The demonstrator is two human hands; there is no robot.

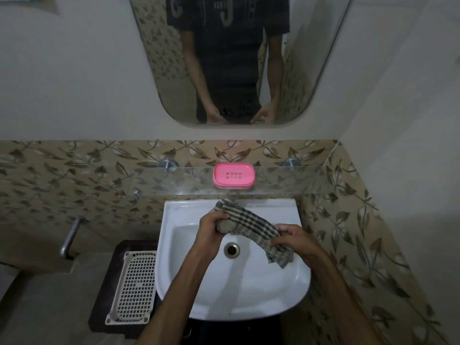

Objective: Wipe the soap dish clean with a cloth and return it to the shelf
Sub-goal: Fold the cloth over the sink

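Both hands hold a checked cloth (pixel 251 225) stretched over the white sink (pixel 199 282) — left hand (pixel 213 229) gripping one bunched end, right hand (pixel 291 239) pinching the other. Behind, the pink soap dish (pixel 234 175) sits on the glass shelf (pixel 174 180) — under a mirror (pixel 154 58), against leaf-patterned tiles (pixel 348 232).

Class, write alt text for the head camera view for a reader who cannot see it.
Two bare hands, left hand and right hand, hold a checked grey cloth over a white ceramic basin; a pink plastic soap dish sits on the glass shelf behind.
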